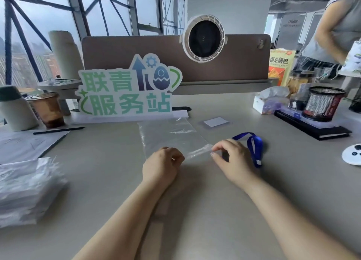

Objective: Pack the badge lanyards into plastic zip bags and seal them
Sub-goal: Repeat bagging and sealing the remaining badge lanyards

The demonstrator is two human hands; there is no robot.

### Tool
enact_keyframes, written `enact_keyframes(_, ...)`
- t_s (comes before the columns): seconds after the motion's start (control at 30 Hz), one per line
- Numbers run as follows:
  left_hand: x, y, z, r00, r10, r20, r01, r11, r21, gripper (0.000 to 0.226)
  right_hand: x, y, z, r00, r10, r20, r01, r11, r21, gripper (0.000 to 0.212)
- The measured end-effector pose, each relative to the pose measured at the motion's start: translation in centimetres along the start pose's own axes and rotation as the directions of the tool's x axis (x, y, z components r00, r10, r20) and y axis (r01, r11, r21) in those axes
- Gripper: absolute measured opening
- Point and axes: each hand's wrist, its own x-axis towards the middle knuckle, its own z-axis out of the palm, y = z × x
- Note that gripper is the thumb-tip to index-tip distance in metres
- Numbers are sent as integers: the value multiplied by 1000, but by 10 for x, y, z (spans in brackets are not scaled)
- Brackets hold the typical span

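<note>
1. The left hand (162, 166), fingers curled, pinches the near edge of the clear zip bag (168, 134).
2. The right hand (232, 160) pinches that same edge, further right.
3. The blue lanyard (254, 148) loops out from behind the right hand.

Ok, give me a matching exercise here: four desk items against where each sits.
1 clear plastic zip bag
2 blue ribbon lanyard
3 black wire-mesh pen cup
4 brown drink cup

A far left of desk
B on black folder, far right
C pinched by left hand and right hand
D looping behind the right hand

Pairs: 1-C, 2-D, 3-B, 4-A
</note>
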Motion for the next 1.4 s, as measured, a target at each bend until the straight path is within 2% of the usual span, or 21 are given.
enact_keyframes(0.03,0,2,0,999,-21,-24,20,999,-44,9,-1,-2,1,999,33,-34,-32,999,40,8)
enact_keyframes(0.1,0,6,1,997,-29,-75,19,991,-134,10,-1,-9,0,981,190,-39,-174,954,245,12)
enact_keyframes(0.17,-2,13,1,994,-32,-106,4,966,-258,14,1,-16,-1,949,308,69,-306,850,428,12)
enact_keyframes(0.23,-6,18,2,995,-15,-100,-21,935,-353,16,0,-20,1,941,301,155,-339,825,453,11)
enact_keyframes(0.33,-9,24,5,998,26,-52,-45,920,-389,13,-1,-24,2,938,262,227,-342,810,477,21)
enact_keyframes(0.4,-10,25,6,999,39,-30,-48,917,-395,12,-1,-24,2,937,262,232,-345,800,491,23)
enact_keyframes(0.57,-11,29,6,996,87,6,-75,892,-446,4,0,-21,2,936,263,234,-349,776,525,13)
enact_keyframes(0.67,-13,31,5,993,121,15,-101,881,-462,12,-2,-22,3,939,216,269,-335,757,561,11)
enact_keyframes(0.8,-12,32,2,998,58,39,-26,826,-562,12,-1,-25,1,946,189,263,-313,740,595,7)
enact_keyframes(0.9,-12,34,-1,994,10,105,63,742,-667,11,-2,-24,0,949,174,264,-298,769,566,9)
enact_keyframes(0.97,-13,35,-2,994,0,113,79,723,-686,10,-2,-23,1,944,184,272,-308,782,541,10)
enact_keyframes(1.17,-12,30,4,998,21,58,15,823,-567,8,-4,-23,4,932,217,291,-336,820,463,15)
enact_keyframes(1.27,-11,28,6,1000,6,-12,-11,886,-463,12,-3,-23,4,929,235,286,-319,900,298,17)
enact_keyframes(1.4,-8,30,4,997,-4,-72,-19,947,-320,11,-3,-29,7,954,179,240,-202,976,75,21)
